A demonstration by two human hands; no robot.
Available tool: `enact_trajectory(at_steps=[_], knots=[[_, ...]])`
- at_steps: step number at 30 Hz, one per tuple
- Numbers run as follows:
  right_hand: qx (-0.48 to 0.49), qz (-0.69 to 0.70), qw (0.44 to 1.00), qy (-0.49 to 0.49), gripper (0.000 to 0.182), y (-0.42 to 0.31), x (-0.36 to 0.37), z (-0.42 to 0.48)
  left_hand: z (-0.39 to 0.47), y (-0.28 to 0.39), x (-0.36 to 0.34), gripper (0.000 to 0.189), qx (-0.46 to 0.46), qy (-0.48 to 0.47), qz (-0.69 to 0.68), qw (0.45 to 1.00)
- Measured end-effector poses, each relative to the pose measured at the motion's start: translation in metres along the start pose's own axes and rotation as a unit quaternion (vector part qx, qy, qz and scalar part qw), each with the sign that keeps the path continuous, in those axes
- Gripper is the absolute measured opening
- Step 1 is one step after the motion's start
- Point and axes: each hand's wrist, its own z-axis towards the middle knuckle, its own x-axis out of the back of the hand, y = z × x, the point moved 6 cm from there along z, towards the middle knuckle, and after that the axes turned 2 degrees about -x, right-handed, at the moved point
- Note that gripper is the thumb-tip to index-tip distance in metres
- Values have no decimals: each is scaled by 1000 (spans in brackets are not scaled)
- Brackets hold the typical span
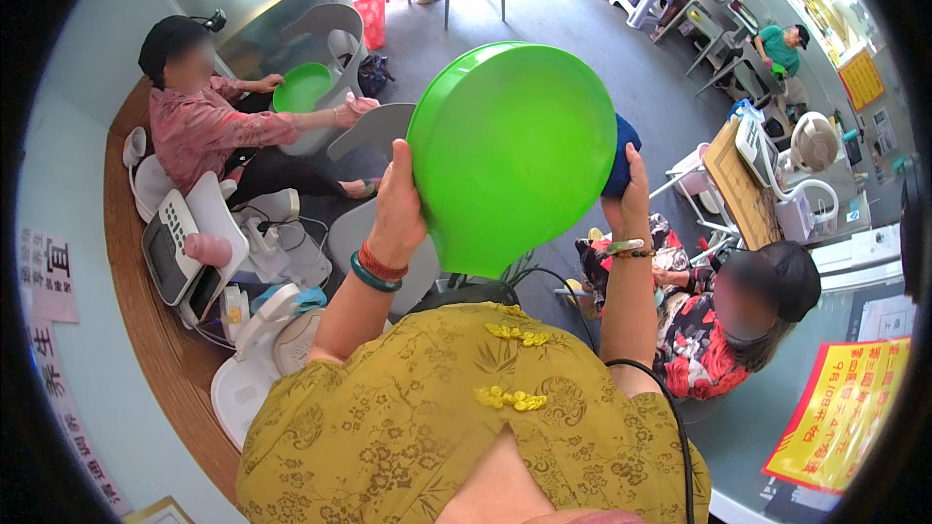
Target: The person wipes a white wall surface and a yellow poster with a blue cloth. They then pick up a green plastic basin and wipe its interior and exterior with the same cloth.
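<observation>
A bright green plastic basin (520, 149) with a raised rim is held up before my chest, its narrower end towards me. My left hand (399, 207) grips its left side, the thumb upright along the rim. At the right rim my right hand (628, 193) holds a dark blue cloth (624, 156) pressed against the basin. The fingers of both hands are partly hidden behind the basin.
At left, a seated person (218, 109) holds a similar green basin (302, 87) and a pink cloth (355, 110). A grey chair (382, 132) stands just beyond my left hand. Another person (699, 327) sits close by my right arm. A wooden-topped table (735, 189) stands further right. A black cable (681, 422) runs over my right side.
</observation>
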Motion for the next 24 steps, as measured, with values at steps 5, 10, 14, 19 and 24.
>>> enact_trajectory(at_steps=[5, 10, 14, 19, 24], knots=[[-77, 83, 990, -85, 42, 9, 35, 24, -1, -9, 0, 56, -71, -184, 232, 952], [-81, 143, 978, -125, 39, -6, 31, 42, -10, -39, -10, 54, -63, -84, 215, 971], [-99, 100, 976, -165, 33, -33, 14, 49, -16, -34, -38, 41, -72, -63, 218, 971], [-9, -100, 980, -169, 22, -56, 3, 73, -19, -46, -52, 31, 62, -118, 323, 937], [93, -339, 905, -239, 23, -64, -49, 61, -22, -46, -94, 49, -72, -68, 612, 785]])
